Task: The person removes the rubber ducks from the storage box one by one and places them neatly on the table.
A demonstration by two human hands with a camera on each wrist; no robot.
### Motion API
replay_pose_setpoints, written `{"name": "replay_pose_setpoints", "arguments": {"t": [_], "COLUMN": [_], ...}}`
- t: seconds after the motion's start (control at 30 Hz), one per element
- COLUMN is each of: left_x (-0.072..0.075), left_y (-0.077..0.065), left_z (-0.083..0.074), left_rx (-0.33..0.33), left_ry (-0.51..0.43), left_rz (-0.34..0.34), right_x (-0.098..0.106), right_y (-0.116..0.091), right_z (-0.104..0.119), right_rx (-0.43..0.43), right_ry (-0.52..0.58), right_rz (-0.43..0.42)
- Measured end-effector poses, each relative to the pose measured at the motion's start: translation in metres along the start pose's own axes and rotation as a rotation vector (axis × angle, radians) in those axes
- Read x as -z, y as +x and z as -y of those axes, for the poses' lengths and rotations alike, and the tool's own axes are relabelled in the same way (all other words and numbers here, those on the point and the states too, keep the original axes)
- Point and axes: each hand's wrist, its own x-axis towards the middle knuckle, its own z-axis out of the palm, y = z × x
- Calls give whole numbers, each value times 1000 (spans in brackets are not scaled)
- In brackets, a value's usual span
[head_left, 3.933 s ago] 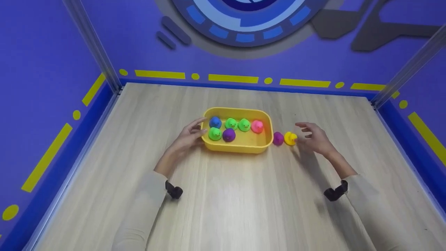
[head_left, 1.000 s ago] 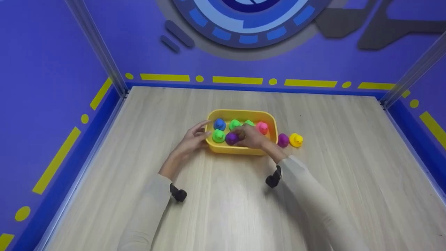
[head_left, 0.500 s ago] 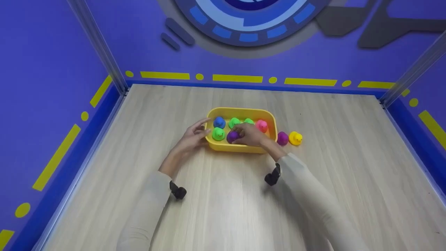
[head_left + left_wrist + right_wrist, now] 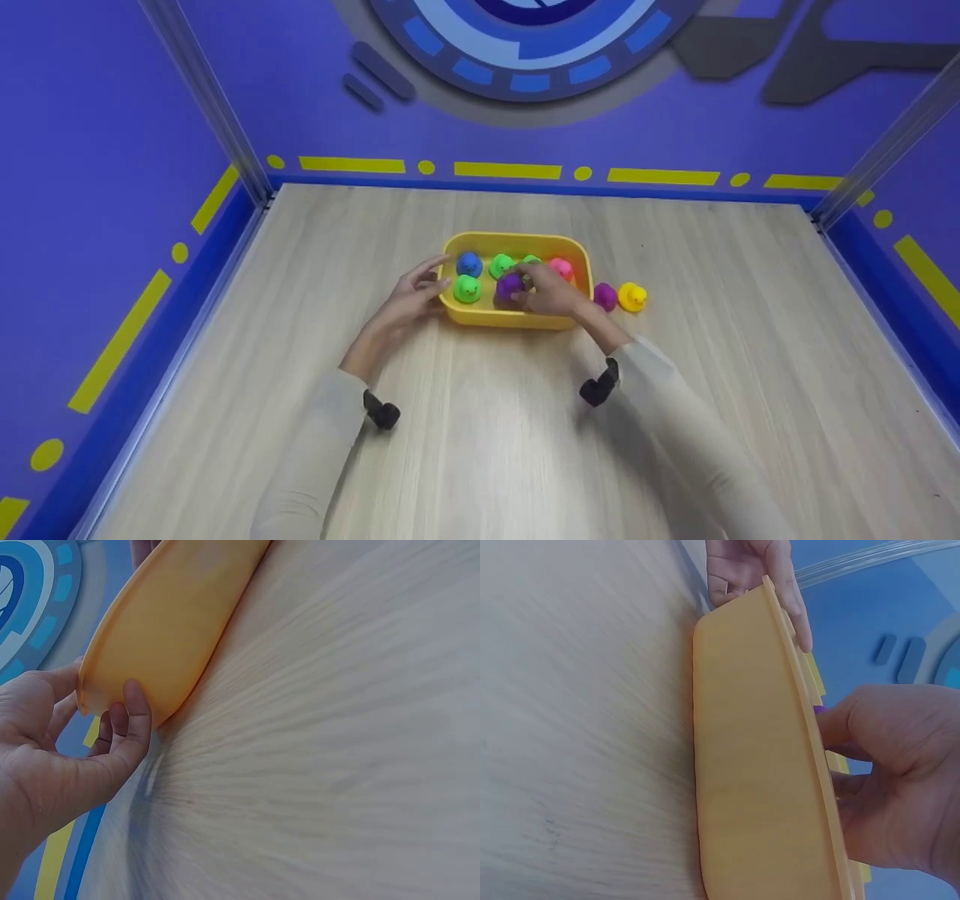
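Observation:
A yellow plastic tub [image 4: 517, 320] stands on the wooden table with several small rubber ducks in it. My left hand [image 4: 411, 298] holds its left end, thumb and fingers against the wall and rim, as the left wrist view [image 4: 75, 742] also shows. Inside the tub my right hand [image 4: 553, 291] pinches a purple duck [image 4: 508, 286] between thumb and fingers. In the right wrist view the tub wall [image 4: 757, 742] hides most of that duck. A blue duck [image 4: 469, 265], green ducks [image 4: 467, 289] and a pink duck [image 4: 561, 268] sit around it, some partly covered by the hand.
Just right of the tub, a magenta-purple duck [image 4: 605, 297] and a yellow duck [image 4: 632, 298] stand on the table. Blue printed panels [image 4: 345, 120] close in the table [image 4: 480, 420] at the back and sides.
My right hand has come from beside the yellow duck into the tub and taken hold of the purple duck. In the last half second that duck shifts slightly right. My left hand stays at the tub.

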Motion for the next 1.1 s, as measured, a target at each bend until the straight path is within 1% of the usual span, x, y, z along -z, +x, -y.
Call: {"name": "replay_pose_setpoints", "arguments": {"t": [0.13,0.27,0.4,0.47,0.63,0.83,0.9,1.0,1.1], "left_x": [-1,0,-1,-1,-2,-2,-1,-1,-1], "left_y": [1,1,0,-1,-1,-1,0,0,0], "left_z": [0,0,-1,-1,-1,-1,-1,0,0], "left_rx": [-8,-13,-15,-13,-9,-13,-13,-9,-2], "left_ry": [-3,9,14,11,10,3,3,-2,-4], "left_rz": [4,3,-1,-2,-5,-3,-2,-4,-6], "right_x": [2,5,7,7,9,12,14,17,18], "right_y": [-6,-10,-14,-15,-21,-27,-29,-32,-34], "right_z": [-2,-6,-10,-12,-15,-19,-19,-20,-22], "right_rx": [7,69,102,97,51,74,61,32,38], "right_ry": [35,68,100,117,151,170,158,174,203], "right_rz": [-22,-49,-74,-83,-108,-146,-162,-177,-197]}}
